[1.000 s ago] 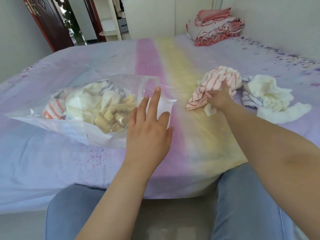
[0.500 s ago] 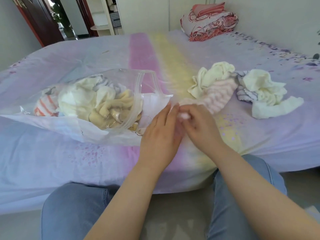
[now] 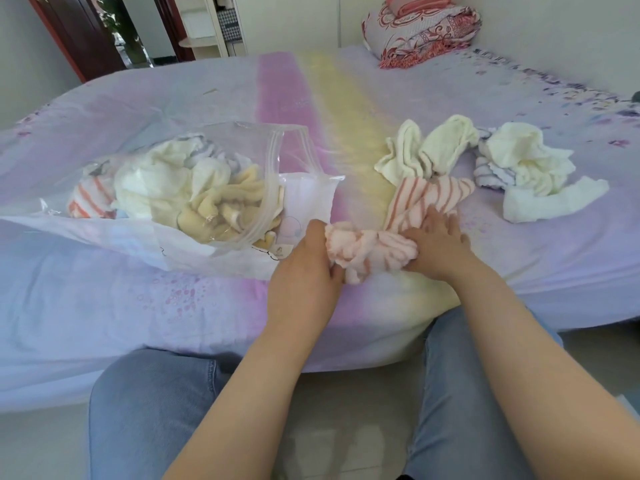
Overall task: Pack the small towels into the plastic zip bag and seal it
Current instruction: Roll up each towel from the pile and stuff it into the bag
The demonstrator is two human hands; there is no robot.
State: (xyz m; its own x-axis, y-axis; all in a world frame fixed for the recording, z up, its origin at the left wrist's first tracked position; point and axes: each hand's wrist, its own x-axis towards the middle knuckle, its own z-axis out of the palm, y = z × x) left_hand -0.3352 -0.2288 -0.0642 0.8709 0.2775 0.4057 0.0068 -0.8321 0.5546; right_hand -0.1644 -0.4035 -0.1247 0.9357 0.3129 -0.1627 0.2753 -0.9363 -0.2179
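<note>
A clear plastic zip bag point(image 3: 298, 199) lies on the bed at the left, its mouth open toward me, with several cream, yellow and striped towels inside. A pink-and-white striped towel point(image 3: 415, 202) lies in front of me, bunched at its near end. My left hand point(image 3: 304, 271) grips that bunched end from the left. My right hand point(image 3: 433, 244) holds the same towel from the right, fingers over it. A cream towel point(image 3: 429, 150) lies just beyond, and a pile of white and grey-striped towels point(image 3: 533, 171) sits further right.
The bed sheet point(image 3: 138, 306) is lilac with a pink and yellow band down the middle. Folded patterned bedding point(image 3: 419, 29) is stacked at the far side by the wall. My knees in jeans are against the bed's near edge.
My right hand pulled the striped towel from the right-hand pile toward me. My left hand left the bag's mouth and took hold of the towel's near end.
</note>
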